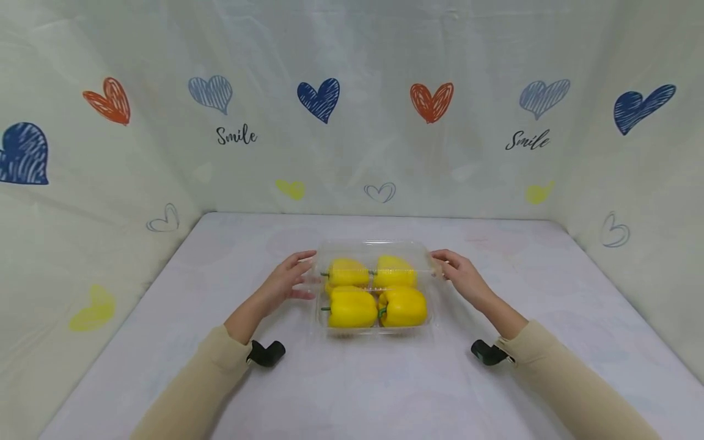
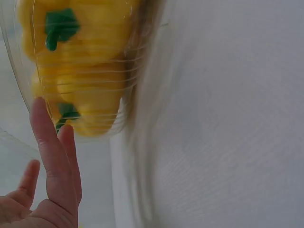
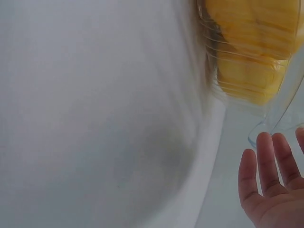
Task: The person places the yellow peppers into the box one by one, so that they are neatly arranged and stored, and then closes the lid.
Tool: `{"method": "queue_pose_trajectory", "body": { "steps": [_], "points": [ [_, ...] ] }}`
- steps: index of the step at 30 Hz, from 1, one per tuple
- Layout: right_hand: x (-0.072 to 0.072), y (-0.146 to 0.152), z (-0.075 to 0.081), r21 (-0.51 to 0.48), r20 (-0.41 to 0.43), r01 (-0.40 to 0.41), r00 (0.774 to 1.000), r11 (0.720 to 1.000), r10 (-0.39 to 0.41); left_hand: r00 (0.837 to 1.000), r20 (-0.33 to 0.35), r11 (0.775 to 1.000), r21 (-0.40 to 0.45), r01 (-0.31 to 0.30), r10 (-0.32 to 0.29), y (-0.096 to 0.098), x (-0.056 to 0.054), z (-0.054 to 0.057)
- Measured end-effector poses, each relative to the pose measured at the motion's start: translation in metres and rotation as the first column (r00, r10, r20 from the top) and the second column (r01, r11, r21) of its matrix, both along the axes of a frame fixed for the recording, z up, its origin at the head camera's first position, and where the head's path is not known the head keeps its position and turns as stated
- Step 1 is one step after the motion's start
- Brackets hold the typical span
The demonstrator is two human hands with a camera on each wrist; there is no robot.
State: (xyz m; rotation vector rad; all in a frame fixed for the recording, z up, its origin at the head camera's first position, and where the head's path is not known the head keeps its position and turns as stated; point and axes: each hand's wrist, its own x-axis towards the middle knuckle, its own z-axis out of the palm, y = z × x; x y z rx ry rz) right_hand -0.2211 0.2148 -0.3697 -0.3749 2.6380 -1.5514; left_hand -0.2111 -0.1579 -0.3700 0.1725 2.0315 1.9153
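Two "Smile" prints point(image 1: 236, 135) behind hands

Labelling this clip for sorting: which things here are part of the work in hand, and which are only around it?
In hand:
- clear plastic clamshell box
- four yellow bell peppers inside it
- left hand, right hand at its sides

Around:
- white table
- heart-printed backdrop sheet

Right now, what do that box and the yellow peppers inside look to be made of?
The box looks like thin clear plastic, glossy: the peppers show through its ribbed wall. The peppers have smooth, waxy yellow skin and green stems; real or imitation, I can't tell.
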Motion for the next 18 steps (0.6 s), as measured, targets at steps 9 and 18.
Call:
{"method": "queue_pose_trajectory", "body": {
  "steps": [9, 18],
  "points": [
    [0.017, 0.0, -0.004, -0.001, 0.001, -0.042, 0.999, 0.999, 0.042, 1.0, -0.01, 0.991, -0.131, -0.031, 0.03, 0.004, 0.016, -0.006],
    [0.028, 0.002, -0.01, -0.011, 0.01, -0.084, 0.996, 0.996, 0.084, 0.999, -0.041, 0.994, -0.111, -0.021, 0.017, 0.007, 0.028, -0.011]
  ]
}}
